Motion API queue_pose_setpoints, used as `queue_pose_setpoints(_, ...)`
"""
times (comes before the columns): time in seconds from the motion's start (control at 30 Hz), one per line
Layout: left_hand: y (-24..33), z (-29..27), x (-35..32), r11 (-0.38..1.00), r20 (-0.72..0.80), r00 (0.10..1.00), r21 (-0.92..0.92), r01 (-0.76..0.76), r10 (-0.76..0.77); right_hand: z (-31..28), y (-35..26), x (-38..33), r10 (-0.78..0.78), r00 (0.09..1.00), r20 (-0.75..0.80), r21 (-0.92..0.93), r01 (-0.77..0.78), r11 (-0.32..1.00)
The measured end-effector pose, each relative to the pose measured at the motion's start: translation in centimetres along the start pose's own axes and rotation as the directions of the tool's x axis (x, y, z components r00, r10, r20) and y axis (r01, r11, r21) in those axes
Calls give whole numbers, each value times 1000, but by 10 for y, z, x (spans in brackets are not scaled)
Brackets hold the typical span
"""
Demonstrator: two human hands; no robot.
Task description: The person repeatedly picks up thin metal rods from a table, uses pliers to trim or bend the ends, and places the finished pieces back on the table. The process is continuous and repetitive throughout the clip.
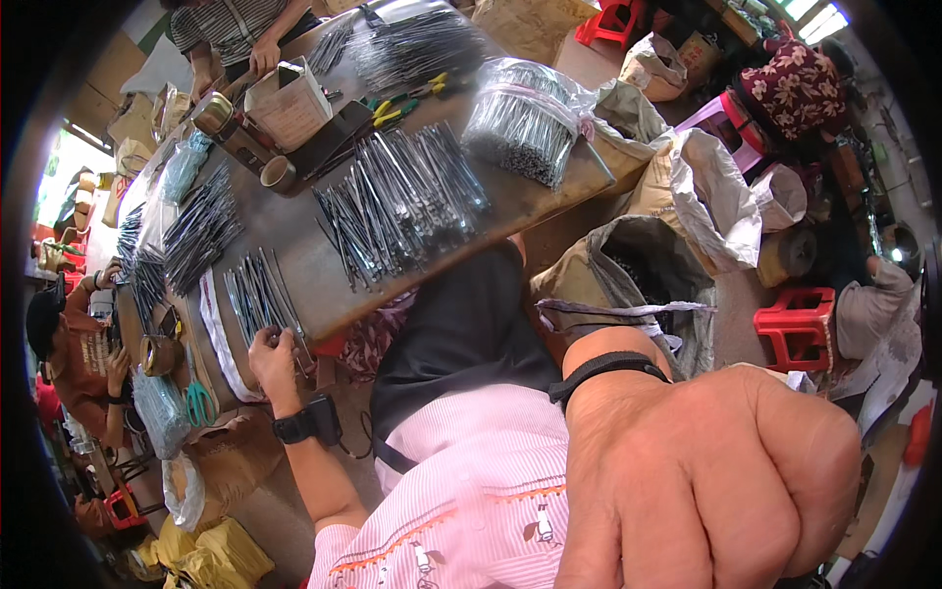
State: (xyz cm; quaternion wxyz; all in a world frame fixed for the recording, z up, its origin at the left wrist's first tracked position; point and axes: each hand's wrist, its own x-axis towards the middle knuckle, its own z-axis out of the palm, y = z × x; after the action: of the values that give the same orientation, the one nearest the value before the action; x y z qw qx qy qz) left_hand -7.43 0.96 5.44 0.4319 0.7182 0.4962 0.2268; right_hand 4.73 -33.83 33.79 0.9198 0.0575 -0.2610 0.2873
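Note:
My left hand [273, 365] is at the near edge of the table, its fingers pinched together at the near ends of a small row of thin dark metal rods [257, 294]. Whether a rod is between the fingertips is hidden. Raised close to the camera, my right hand [716, 481] shows its back, with the fingers curled under. Anything inside it is out of sight. A wider spread of similar rods [392, 201] lies along the table edge, to the right of the small row. Another bundle of rods [201, 228] lies farther left.
The brown table [334, 294] also carries a plastic-wrapped rod bundle [520, 123], yellow-handled pliers [395, 110], a small cup [278, 175] and teal scissors [201, 402]. An open sack [638, 265] stands right of my lap, near a red stool [795, 329]. Other people sit around.

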Motion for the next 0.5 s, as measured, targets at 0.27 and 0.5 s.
queue_pose_setpoints(0.27, 14, 1, -9, 995, -20, 995, 41, -96, 97, -13, 21, 8, -234, 960, 156, 109, 219, 970)
queue_pose_setpoints(0.5, 17, 9, -12, 914, 4, 944, 247, -321, 330, -12, -5, 17, 59, 987, 147, 41, -66, 997)
